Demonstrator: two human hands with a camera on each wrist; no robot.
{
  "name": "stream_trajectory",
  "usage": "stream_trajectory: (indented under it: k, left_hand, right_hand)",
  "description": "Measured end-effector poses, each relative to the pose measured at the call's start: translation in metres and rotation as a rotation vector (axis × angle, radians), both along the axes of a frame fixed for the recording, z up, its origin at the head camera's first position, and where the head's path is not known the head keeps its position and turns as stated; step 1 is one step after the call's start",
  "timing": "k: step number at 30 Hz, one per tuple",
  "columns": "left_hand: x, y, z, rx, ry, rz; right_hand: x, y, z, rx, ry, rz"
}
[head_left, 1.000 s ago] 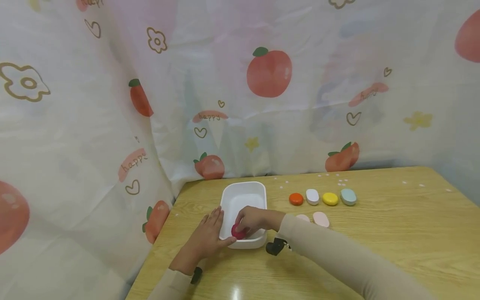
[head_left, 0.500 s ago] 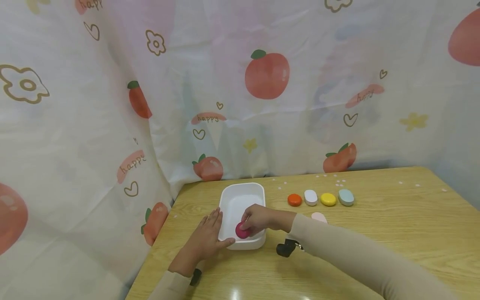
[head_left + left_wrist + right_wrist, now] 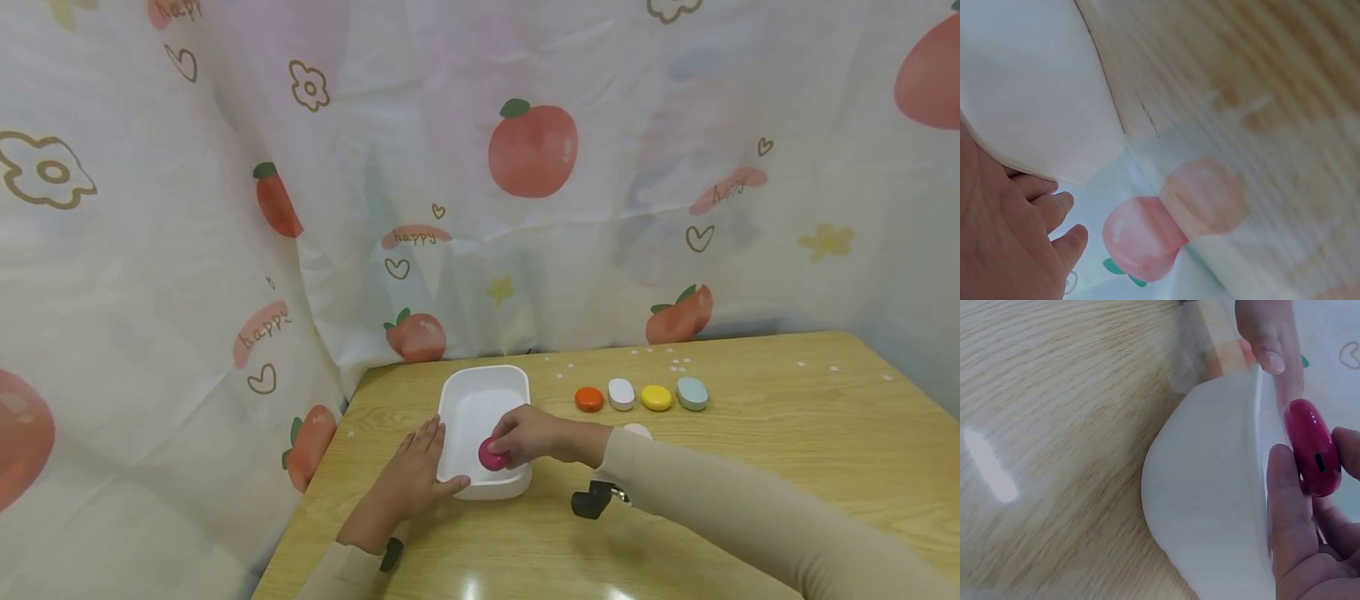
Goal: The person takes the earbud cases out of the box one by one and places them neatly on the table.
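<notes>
A white plastic bin [image 3: 480, 404] stands on the wooden table. Over its near right part my right hand [image 3: 527, 435] pinches a glossy magenta earbud case [image 3: 493, 454] between thumb and fingers. In the right wrist view this case [image 3: 1313, 447] is lifted at the rim and shows a small dark port on its side. My left hand [image 3: 411, 482] lies along the bin's left side, fingers stretched out and thumb over the near rim. Its fingers touch the bin wall [image 3: 1035, 94] in the left wrist view.
Right of the bin sit an orange case [image 3: 588, 399], a white one [image 3: 621, 394], a yellow one [image 3: 656, 397] and a light blue one [image 3: 692, 393]. A pale pink case [image 3: 637, 431] is partly hidden by my right sleeve. A printed curtain [image 3: 600, 275] hangs behind the table.
My right hand has raised the magenta case from the bin's near corner and drawn it a little to the right. The left hand keeps its place on the bin.
</notes>
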State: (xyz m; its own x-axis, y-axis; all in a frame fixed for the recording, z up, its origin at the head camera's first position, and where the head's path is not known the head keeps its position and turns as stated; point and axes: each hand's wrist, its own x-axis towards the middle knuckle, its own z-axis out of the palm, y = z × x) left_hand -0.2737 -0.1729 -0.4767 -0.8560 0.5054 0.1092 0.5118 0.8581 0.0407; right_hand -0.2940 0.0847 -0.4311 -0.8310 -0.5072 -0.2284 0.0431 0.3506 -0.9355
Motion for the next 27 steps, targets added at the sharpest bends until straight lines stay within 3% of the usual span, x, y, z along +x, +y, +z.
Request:
stream_trajectory:
  k: [6,11,17,27]
  left_hand:
    - [0.002,0.001,0.003,0.003,-0.012,0.01]
    - [0.001,0.002,0.004,-0.01,-0.034,0.029]
    - [0.001,0.003,0.002,-0.008,-0.036,0.032]
    - [-0.001,0.002,0.001,0.005,-0.023,0.019]
  right_hand:
    - [0.002,0.012,0.005,0.012,-0.009,-0.003]
    - [0.001,0.021,0.008,0.027,-0.005,-0.054]
    - [0.0,0.034,0.006,-0.052,-0.073,-0.128]
    - [0.001,0.064,0.001,-0.099,-0.073,-0.092]
